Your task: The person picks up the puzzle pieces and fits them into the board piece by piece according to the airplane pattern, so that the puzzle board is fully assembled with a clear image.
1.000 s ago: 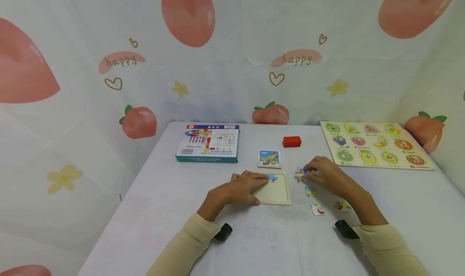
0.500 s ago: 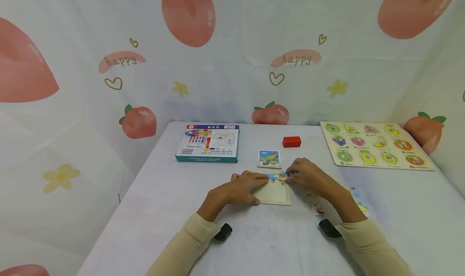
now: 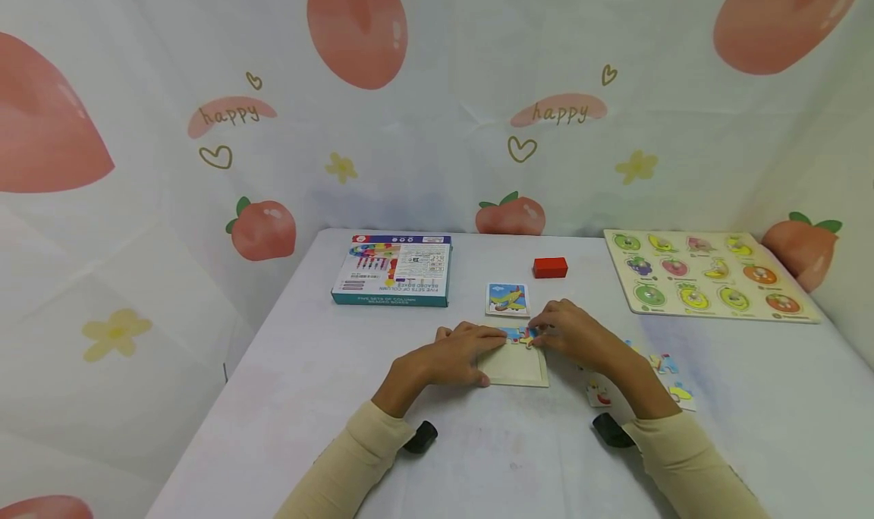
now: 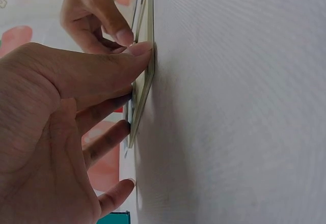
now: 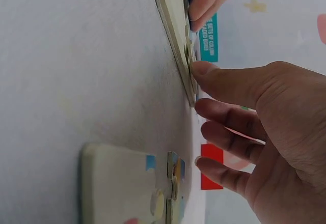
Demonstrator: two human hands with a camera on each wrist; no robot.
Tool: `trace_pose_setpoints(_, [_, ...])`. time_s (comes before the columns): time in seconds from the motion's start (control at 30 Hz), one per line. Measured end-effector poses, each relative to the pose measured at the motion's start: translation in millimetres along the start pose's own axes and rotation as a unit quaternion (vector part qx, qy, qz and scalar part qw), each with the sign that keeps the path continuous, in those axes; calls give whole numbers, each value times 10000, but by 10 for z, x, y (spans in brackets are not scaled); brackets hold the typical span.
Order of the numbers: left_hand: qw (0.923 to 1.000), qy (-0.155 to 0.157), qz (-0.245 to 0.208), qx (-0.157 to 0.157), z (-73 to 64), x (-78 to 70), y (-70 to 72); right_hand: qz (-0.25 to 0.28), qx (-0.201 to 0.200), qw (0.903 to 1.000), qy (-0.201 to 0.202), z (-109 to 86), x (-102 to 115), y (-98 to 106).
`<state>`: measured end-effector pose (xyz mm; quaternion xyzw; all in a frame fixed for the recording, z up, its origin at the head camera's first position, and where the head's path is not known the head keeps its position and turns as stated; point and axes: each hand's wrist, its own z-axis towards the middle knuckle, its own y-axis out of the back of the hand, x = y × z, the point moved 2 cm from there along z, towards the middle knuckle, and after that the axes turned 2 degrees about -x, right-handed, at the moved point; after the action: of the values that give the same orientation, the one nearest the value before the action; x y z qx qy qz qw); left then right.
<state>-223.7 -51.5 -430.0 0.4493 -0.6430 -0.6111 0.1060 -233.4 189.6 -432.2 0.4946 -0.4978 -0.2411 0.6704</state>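
Observation:
A shallow wooden puzzle tray (image 3: 514,367) lies flat in the middle of the table. My left hand (image 3: 463,353) holds its left side, thumb by the near corner and index finger reaching over a blue puzzle piece (image 3: 512,332) at the far edge. In the left wrist view, that thumb overlaps the rim of the tray (image 4: 145,89). At the far right corner, my right hand (image 3: 572,338) pinches a colourful jigsaw piece (image 3: 526,338) close against the blue one. The right wrist view shows the thumb of my right hand (image 5: 254,102) right at the tray's edge (image 5: 175,35).
Loose puzzle pieces (image 3: 664,363) lie right of the tray, some partly hidden by the right arm. Behind the tray is an airplane picture (image 3: 507,299). Farther back are a cardboard box (image 3: 391,272), a red block (image 3: 550,268) and a fruit puzzle board (image 3: 717,280).
My right hand has carried the jigsaw piece leftward from the loose pieces onto the tray's far right corner, then slightly closer to the blue piece. My left hand has stayed put.

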Motion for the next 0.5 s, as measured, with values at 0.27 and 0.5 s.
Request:
trace_pose_setpoints(0.27, [10000, -20, 4, -22, 15, 12, -22, 30, -131, 9997, 197, -13, -7, -33])
trace_pose_setpoints(0.5, [10000, -19, 56, -35, 21, 16, -23, 25, -179, 9997, 174, 1, 31, -50])
